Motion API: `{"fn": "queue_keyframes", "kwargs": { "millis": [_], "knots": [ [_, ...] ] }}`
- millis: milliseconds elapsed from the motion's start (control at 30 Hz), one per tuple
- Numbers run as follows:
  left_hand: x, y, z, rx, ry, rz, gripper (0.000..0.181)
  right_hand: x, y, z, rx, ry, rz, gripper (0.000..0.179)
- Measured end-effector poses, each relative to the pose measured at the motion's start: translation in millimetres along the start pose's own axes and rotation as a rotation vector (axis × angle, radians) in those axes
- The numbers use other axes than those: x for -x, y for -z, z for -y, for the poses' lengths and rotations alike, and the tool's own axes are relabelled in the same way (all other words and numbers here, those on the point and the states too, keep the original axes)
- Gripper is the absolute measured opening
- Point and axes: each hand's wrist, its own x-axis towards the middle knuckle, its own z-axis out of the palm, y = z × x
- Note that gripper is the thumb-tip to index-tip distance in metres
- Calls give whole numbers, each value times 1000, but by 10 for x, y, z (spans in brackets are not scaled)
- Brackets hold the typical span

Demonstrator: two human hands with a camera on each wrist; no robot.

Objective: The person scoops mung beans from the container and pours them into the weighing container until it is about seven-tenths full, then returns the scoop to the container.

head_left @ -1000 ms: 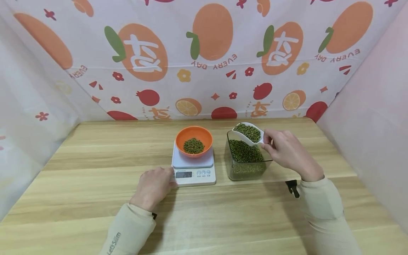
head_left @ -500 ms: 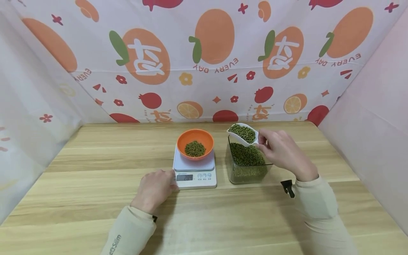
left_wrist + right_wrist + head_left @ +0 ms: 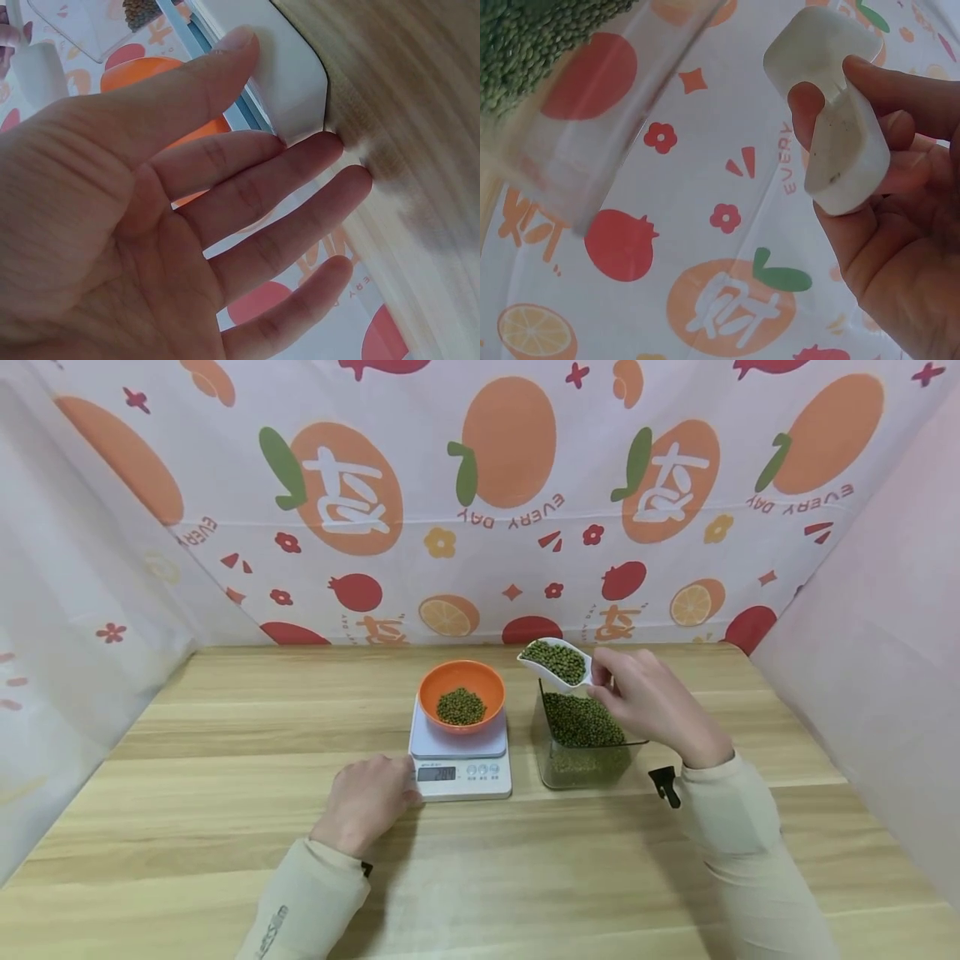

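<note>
My right hand (image 3: 648, 697) pinches the handle of a white scoop (image 3: 851, 161) between thumb and fingers. Green mung beans (image 3: 557, 660) fill the scoop, which hangs over the back left of a clear square container (image 3: 551, 770) with more mung beans inside. To the left, an orange bowl (image 3: 482, 683) holding a small heap of beans sits on a white kitchen scale (image 3: 468, 788). My left hand (image 3: 367, 802) touches the scale's front left corner. In the left wrist view its thumb lies on the scale and the fingers (image 3: 270, 187) are spread, nearly straight.
Everything stands on a wooden table (image 3: 225, 793). A fruit-print cloth (image 3: 420, 485) hangs along its back edge, with pale cloth at both sides. The scale's lit display (image 3: 437, 774) faces me, its digits too small to read surely. A narrow gap separates scale and container.
My right hand has carried the loaded scoop left and slightly up, from above the middle of the container toward the bowl. The left hand stays at the scale's corner.
</note>
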Motion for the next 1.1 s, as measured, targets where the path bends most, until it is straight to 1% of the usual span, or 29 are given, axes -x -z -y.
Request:
{"fn": "queue_keyframes", "kwargs": {
  "millis": [233, 533, 833, 1100],
  "knots": [
    [20, 2, 5, -2, 10, 3, 26, -76, -30, 60, -18, 9, 22, 26],
    [14, 2, 0, 6, 9, 3, 25, -155, -66, 95, -16, 56, 9, 27],
    [7, -2, -7, 9, 16, 6, 28, -261, -117, 186, -32, 64, 44, 27],
    [-2, -6, 0, 3, 18, 14, 25, -343, -197, 288, -26, 118, 45, 28]
  ]
}}
